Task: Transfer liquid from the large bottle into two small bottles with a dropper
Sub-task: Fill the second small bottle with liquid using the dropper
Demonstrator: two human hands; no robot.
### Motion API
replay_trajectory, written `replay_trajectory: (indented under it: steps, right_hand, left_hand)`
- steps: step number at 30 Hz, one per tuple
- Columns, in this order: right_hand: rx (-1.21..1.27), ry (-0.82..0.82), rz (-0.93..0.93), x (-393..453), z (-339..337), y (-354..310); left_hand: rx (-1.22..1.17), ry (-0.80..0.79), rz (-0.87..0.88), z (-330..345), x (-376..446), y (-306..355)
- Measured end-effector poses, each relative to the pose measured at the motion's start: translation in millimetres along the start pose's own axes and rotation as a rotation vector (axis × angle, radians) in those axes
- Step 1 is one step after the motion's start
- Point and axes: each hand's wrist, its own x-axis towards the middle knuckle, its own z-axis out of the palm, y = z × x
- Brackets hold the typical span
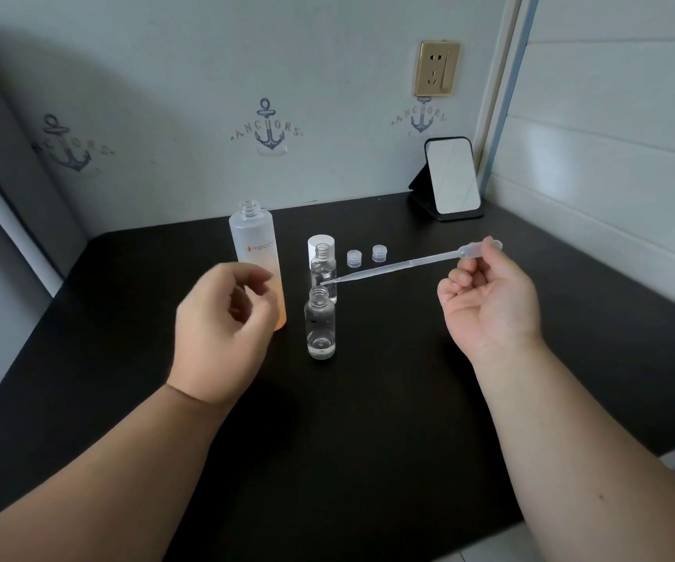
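The large frosted bottle [252, 241] stands uncapped on the black table [368, 419], its orange lower part behind my left hand [222, 334]. That hand hovers with loosely curled fingers and holds nothing. Two small clear bottles stand open to its right: the near one [320, 324] and the far one [323, 269], each with a little liquid. My right hand [490, 298] pinches the bulb of the clear plastic dropper [400, 263]. The dropper slants down to the left, with its tip just above the near bottle's mouth.
A white cap [321, 242] stands behind the far small bottle. Two small clear caps [354, 258] [379, 253] sit to its right. A small standing mirror [451, 178] is at the back right by the wall. A wall socket [436, 68] is above it.
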Motion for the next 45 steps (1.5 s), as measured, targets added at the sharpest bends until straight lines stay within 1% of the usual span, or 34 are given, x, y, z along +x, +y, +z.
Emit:
replay_trajectory:
  steps: [3,5,7,11,15,22,27,35,45]
  right_hand:
    - [-0.006,-0.020,0.002,-0.1,-1.0,-0.3]
    - [-0.013,-0.021,0.004,0.3,-1.7,0.1]
    - [-0.015,-0.023,0.003,0.5,-1.9,0.4]
    - [-0.020,-0.022,-0.001,1.5,-1.7,0.3]
    - [-0.016,-0.023,-0.003,1.5,-2.0,0.3]
    - [-0.036,-0.033,-0.022,0.9,-0.3,0.0]
    - [-0.034,-0.034,-0.006,0.5,0.5,-1.2]
    - [-0.090,-0.048,-0.011,0.9,-2.4,-0.4]
    - [-0.090,-0.035,0.014,0.7,-2.2,-1.4]
  left_hand:
    - [0.047,-0.207,-0.015,4.8,0.4,4.4]
    - [0.103,-0.308,0.018,7.8,0.1,6.8]
    - [0.135,-0.381,0.024,9.8,-0.4,8.0]
    - [0.216,-0.493,-0.042,16.1,2.0,4.1]
    - [0.245,-0.517,0.002,17.1,3.4,3.2]
    - [0.195,-0.495,0.037,12.2,2.8,-2.3]
    - [0.242,-0.485,0.073,12.7,2.3,-4.2]
    - [0.235,-0.463,0.047,11.7,1.7,-2.7]
    - [0.217,-0.464,0.028,10.5,2.2,-1.1]
